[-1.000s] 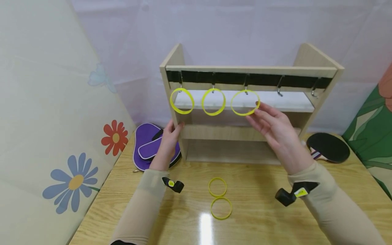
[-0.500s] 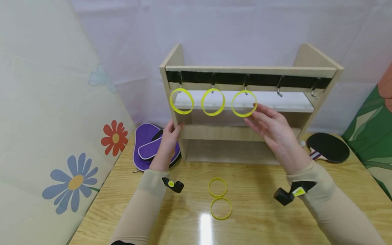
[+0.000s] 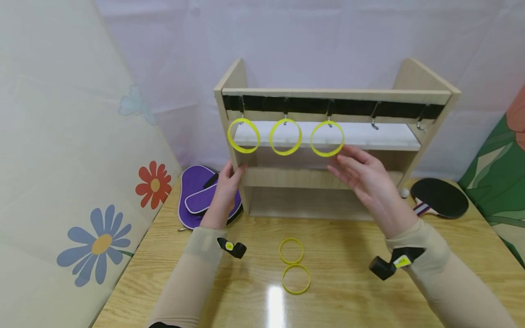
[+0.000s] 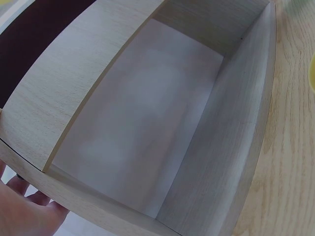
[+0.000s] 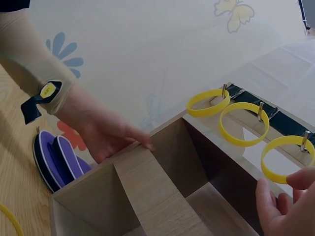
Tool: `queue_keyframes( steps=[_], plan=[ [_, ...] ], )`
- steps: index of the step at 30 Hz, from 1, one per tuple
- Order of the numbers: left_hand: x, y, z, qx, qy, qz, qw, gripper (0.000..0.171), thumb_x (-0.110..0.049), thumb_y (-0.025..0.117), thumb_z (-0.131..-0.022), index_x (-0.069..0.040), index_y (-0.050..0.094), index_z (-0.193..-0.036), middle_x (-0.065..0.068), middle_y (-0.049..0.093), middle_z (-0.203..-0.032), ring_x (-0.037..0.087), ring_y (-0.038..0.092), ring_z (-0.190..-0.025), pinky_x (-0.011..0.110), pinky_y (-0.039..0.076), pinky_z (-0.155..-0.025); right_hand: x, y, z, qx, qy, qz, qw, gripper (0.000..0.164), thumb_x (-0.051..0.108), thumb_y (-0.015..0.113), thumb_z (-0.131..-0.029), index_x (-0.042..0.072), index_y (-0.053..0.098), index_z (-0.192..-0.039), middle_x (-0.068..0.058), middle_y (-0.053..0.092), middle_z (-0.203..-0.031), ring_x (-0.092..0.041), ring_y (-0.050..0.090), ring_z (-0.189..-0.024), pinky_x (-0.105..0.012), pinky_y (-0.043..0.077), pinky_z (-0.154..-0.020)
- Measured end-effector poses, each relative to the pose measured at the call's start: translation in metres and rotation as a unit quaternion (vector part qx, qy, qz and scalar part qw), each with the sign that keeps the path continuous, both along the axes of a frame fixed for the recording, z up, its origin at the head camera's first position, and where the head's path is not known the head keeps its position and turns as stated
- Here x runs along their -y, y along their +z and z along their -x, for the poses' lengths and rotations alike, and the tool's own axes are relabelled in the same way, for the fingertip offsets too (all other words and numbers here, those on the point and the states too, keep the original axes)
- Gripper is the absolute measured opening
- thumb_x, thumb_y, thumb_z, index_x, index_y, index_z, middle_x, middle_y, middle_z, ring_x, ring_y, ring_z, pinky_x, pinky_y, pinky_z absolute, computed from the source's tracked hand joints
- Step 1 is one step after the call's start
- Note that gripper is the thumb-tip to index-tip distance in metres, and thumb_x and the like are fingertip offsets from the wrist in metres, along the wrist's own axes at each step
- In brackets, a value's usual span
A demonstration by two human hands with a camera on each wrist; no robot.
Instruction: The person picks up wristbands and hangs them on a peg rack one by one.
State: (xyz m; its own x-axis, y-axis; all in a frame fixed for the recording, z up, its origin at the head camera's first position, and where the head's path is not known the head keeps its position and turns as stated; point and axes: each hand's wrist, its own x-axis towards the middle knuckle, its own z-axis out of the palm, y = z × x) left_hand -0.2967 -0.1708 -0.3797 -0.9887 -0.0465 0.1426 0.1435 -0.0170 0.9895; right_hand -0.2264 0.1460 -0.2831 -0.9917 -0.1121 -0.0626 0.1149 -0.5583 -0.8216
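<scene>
Three yellow rings hang from hooks on a small wooden shelf (image 3: 301,177): a left ring (image 3: 244,151), a middle ring (image 3: 285,153) and a third ring (image 3: 326,155). My right hand (image 3: 373,182) is just below and right of the third ring, fingers loosely bent and nothing held. In the right wrist view its fingertips (image 5: 263,189) overlap the shelf front near that ring. My left hand (image 3: 224,191) grips the shelf's left side panel, thumb at the front edge and fingers along the outside. Lying on the table are a far loose ring (image 3: 280,249) and a near loose ring (image 3: 296,293).
Bare hooks (image 3: 375,123) show at the right of the black strip (image 3: 352,106). A purple paddle case (image 3: 197,182) lies left of the shelf. To the right lie a table tennis paddle (image 3: 440,198) and a white ball (image 3: 404,192). Cloth hangs behind.
My right hand has let go of the third ring and moved slightly down from it. That ring now hangs freely from its hook. My left hand stays on the shelf.
</scene>
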Motion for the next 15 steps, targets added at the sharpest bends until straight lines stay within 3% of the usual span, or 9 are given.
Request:
queue_keyframes(
  steps=[3,9,15],
  plan=[
    [0.000,0.000,-0.001,0.000,0.001,0.000,1.0000,0.046,-0.017,0.052,-0.099,-0.012,0.048,-0.144,0.020,0.052,-0.134,0.014,0.053,-0.101,0.030,0.042,-0.091,-0.002,-0.005,-0.002,0.002,0.009,-0.007,1.000,0.022,-0.005,0.062,-0.093,0.009,0.066,-0.109,-0.004,0.067,-0.101,-0.017,0.068,-0.095,-0.030,0.057,-0.087],
    [0.001,0.000,-0.001,0.005,0.003,0.001,1.0000,0.046,-0.018,0.052,-0.099,-0.012,0.047,-0.144,0.021,0.051,-0.136,0.017,0.053,-0.103,0.032,0.042,-0.093,-0.002,-0.018,-0.006,0.024,0.028,-0.042,0.998,0.042,-0.001,0.060,-0.095,0.004,0.049,-0.135,-0.003,0.066,-0.103,-0.015,0.068,-0.097,-0.028,0.056,-0.089],
    [0.001,0.000,0.000,0.009,-0.001,0.001,1.0000,0.045,-0.019,0.051,-0.100,-0.013,0.048,-0.144,0.020,0.052,-0.135,0.015,0.053,-0.102,0.032,0.042,-0.093,-0.002,-0.034,-0.008,0.021,0.042,-0.072,0.996,0.038,-0.005,0.057,-0.095,0.002,0.049,-0.131,-0.003,0.065,-0.104,-0.014,0.068,-0.093,-0.028,0.056,-0.087]
  ],
)
